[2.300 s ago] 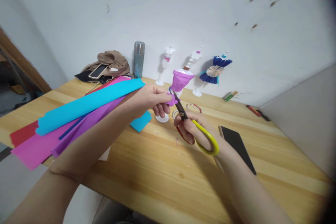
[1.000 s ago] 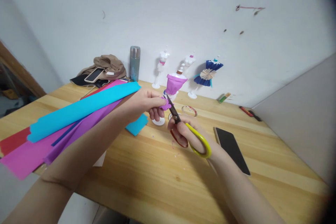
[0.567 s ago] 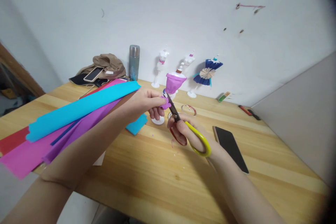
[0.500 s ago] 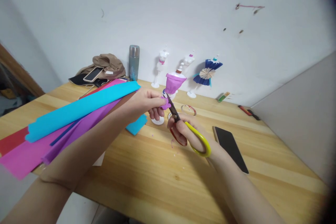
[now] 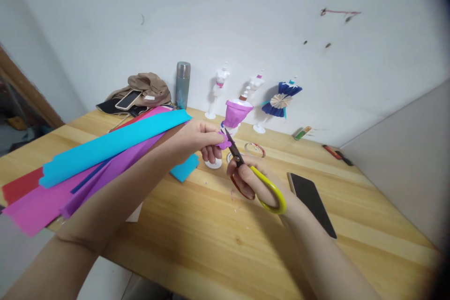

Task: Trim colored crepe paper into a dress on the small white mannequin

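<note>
My left hand (image 5: 199,139) pinches a small purple paper piece (image 5: 222,140) above the wooden table (image 5: 197,234). My right hand (image 5: 258,183) grips scissors with yellow and red handles (image 5: 262,183); their dark blades (image 5: 232,145) meet the purple piece. Just behind my hands stands a small white mannequin wearing a purple paper skirt (image 5: 237,111). My left forearm lies over long sheets of crepe paper, blue (image 5: 112,143), purple and pink.
A black phone (image 5: 312,202) lies to the right of my right hand. Two more white mannequins (image 5: 217,91), one with a dark blue paper skirt (image 5: 280,103), stand by the wall. A grey flask (image 5: 182,85), a brown cloth with a phone (image 5: 140,90), tape rings (image 5: 254,149), a blue scrap (image 5: 184,168).
My hands have kept their hold while the scissors work at the purple piece. The view has shifted a little; nothing else on the table has moved.
</note>
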Available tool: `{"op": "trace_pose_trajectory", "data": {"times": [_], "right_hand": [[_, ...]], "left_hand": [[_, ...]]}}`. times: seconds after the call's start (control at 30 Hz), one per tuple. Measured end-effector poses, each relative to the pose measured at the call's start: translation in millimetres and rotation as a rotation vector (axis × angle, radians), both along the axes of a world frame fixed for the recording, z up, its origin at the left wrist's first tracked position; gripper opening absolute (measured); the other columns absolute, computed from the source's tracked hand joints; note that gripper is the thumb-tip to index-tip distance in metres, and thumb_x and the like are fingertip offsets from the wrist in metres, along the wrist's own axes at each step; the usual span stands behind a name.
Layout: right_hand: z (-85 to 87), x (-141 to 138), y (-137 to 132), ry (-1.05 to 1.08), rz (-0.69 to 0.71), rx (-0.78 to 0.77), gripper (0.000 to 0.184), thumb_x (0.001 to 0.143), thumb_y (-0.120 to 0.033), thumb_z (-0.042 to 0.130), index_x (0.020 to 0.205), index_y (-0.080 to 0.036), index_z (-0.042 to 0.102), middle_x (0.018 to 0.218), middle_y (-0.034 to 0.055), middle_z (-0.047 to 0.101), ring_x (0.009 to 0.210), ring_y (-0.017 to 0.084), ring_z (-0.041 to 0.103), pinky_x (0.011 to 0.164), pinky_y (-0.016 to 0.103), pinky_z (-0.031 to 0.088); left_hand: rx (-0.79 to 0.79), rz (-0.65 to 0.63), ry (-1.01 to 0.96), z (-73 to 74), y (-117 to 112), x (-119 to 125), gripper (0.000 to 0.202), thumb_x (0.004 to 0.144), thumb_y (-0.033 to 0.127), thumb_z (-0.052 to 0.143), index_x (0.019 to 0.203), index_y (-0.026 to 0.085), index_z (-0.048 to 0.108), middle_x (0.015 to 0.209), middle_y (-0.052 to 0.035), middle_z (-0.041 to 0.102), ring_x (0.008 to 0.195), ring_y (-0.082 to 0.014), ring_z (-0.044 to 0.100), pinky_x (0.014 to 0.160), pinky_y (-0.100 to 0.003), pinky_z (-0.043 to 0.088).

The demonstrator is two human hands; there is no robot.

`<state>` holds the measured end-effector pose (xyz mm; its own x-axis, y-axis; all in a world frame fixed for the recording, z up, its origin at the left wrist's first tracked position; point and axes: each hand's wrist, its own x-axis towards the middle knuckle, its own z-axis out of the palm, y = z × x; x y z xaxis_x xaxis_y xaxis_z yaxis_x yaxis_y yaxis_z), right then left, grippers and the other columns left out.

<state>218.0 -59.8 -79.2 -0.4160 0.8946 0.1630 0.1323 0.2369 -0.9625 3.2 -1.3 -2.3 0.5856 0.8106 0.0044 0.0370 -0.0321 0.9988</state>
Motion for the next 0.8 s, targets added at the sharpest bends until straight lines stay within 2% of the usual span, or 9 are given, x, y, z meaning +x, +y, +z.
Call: {"op": "trace_pose_trajectory", "data": {"times": [0.1,0.4,0.8], "right_hand": [[0.8,-0.4,0.3,0.002,0.006,0.032,0.059,0.098,-0.080,0.057,0.083,-0.023,0.058,0.048,-0.0101,0.041,0.035,0.008,0.031,0.036,0.023,0.024],[19.4,-6.0,-6.5,-0.067,-0.006,0.031,0.064,0.095,-0.085,0.055,0.079,-0.024,0.056,0.047,-0.0096,0.041,0.037,0.009,0.033,0.040,0.025,0.025],[16.3,-5.2,-5.8,-0.092,-0.018,0.016,0.066,0.092,-0.088,0.055,0.074,-0.025,0.053,0.046,-0.0097,0.040,0.038,0.009,0.033,0.042,0.025,0.029]], "left_hand": [[-0.015,0.011,0.011,3.0,-1.9,1.1,0.035,0.090,0.011,0.063,0.056,0.014,0.068,0.054,-0.0027,0.069,0.044,-0.0080,0.061,0.045,-0.015,0.048],[-0.005,-0.017,0.062,3.5,-0.5,-2.7,0.034,0.091,0.012,0.064,0.058,0.014,0.070,0.054,-0.0027,0.068,0.046,-0.0093,0.062,0.046,-0.016,0.049],[0.017,-0.030,0.077,4.1,0.0,-4.7,0.028,0.086,0.013,0.064,0.058,0.014,0.070,0.055,-0.0036,0.068,0.047,-0.0098,0.061,0.047,-0.018,0.048]]}}
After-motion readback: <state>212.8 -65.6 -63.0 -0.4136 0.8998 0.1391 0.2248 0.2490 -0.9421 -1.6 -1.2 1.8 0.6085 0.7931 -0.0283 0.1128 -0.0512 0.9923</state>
